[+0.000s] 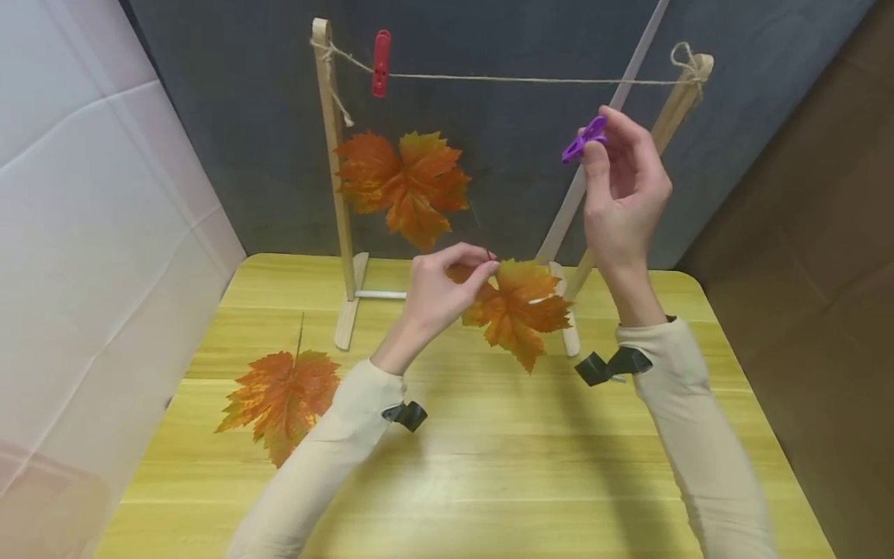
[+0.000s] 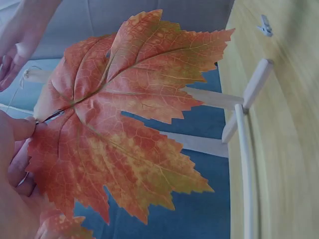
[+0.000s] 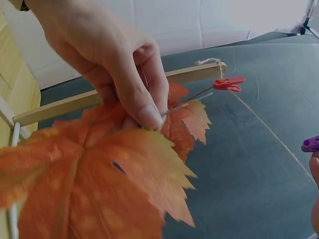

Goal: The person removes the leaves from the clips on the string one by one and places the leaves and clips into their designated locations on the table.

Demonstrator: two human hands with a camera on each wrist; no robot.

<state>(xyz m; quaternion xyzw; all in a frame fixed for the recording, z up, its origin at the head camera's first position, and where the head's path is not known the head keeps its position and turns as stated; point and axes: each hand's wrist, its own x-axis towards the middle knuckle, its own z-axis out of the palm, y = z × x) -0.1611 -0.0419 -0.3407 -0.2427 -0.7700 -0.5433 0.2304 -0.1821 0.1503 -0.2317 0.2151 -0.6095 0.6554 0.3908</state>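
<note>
My left hand (image 1: 447,283) pinches the stem of an orange maple leaf (image 1: 520,307) between thumb and fingers; the blade spreads to the right, above the table. Higher up on the right, my right hand (image 1: 628,182) holds a purple clothespin (image 1: 585,140) between thumb and fingers, below the string (image 1: 503,78). A red clothespin (image 1: 380,62) sits near the string's left end. From it a second maple leaf (image 1: 408,186) hangs by its stem, as the right wrist view shows. A third maple leaf (image 1: 286,396) lies on the table at left, partly covered by my left sleeve.
The string runs between a left wooden post (image 1: 334,171) and a right wooden post (image 1: 673,109). Their feet stand on the wooden table (image 1: 475,481), joined by a pale rod (image 2: 244,169). A small clothespin (image 2: 265,26) lies on the table. A dark backdrop (image 1: 503,171) stands behind.
</note>
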